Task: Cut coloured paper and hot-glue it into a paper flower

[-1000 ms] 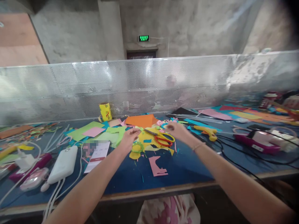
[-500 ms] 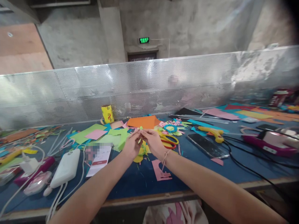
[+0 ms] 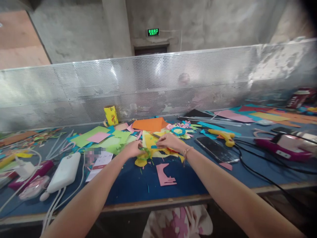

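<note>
left hand (image 3: pixel 132 149): curled at fringed piece (image 3: pixel 141 162), presumably steadying it | right hand (image 3: pixel 170 142): fingers bent over scissors (image 3: pixel 156 135); can't tell whether either hand pinches anything | fringed piece: on counter (image 3: pixel 123 195) between hands, likely for two-handed reach; green frill, rounded yellow paper | pink offcut (image 3: pixel 163 174): flat, jagged
</note>
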{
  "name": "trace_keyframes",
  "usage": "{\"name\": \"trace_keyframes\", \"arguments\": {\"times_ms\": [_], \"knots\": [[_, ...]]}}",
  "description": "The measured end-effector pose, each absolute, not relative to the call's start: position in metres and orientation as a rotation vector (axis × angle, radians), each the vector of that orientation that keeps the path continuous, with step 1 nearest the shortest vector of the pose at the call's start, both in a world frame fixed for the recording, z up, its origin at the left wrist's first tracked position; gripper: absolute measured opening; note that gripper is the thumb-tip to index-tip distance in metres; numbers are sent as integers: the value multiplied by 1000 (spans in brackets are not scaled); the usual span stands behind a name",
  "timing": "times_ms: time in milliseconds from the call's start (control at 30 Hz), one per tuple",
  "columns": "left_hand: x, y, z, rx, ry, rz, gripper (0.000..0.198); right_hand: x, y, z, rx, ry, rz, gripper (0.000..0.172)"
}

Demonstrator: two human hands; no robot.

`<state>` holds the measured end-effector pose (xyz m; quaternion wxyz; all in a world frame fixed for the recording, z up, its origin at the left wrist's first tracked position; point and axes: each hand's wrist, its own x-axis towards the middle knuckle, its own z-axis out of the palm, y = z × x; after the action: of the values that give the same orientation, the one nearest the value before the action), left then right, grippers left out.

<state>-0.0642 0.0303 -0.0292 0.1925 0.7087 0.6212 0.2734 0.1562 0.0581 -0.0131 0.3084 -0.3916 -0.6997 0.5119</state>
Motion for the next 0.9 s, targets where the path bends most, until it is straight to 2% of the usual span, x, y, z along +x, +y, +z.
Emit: {"name": "trace_keyframes", "arguments": {"times_ms": [200, 467, 667, 900], "knots": [[-64, 32, -33, 2101, 1688, 669, 13, 158, 58, -20, -1043, -1866, 1475, 17], [-56, 20, -11, 2173, 1633, 972, 5, 152, 56, -14, -1057, -1826, 1350, 10], [-49, 14, -3, 2064, 1444, 1046, 9, 148, 49, -5, -1111, -1798, 1217, 15], [-45, 16, -7, 1992, 1316, 1104, 25, 149, 52, -9, -1101, -1995, 948, 22]]}}
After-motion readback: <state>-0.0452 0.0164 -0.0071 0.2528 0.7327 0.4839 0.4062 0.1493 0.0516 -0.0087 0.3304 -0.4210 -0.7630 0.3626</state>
